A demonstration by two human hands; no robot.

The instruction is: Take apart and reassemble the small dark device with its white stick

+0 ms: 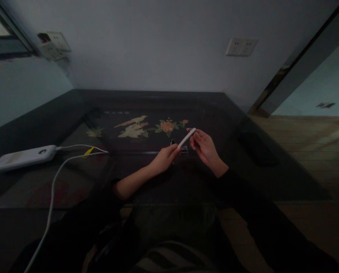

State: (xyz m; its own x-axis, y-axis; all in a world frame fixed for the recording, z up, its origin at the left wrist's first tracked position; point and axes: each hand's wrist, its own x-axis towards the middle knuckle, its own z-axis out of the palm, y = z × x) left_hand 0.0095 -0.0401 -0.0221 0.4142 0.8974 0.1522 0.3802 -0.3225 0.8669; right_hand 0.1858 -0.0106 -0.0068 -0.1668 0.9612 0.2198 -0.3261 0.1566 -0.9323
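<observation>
Both hands meet over the dark table, around a slim white pen-like stick. My left hand is closed on its lower end, thumb and fingers pressed together. At the upper end, my right hand has its fingers pinched against the tip. The stick slants up to the right, and its exact kind is too dim to make out. Close by my left fingers is a small dark piece with a pale edge, and a small shiny clear thing shows between the hands; neither can be identified.
A white power bank lies at the left, its white cable looping toward me with a yellow tag. A dark flat object rests at the right. The dark table has a bird-and-flower picture. Wall sockets are behind.
</observation>
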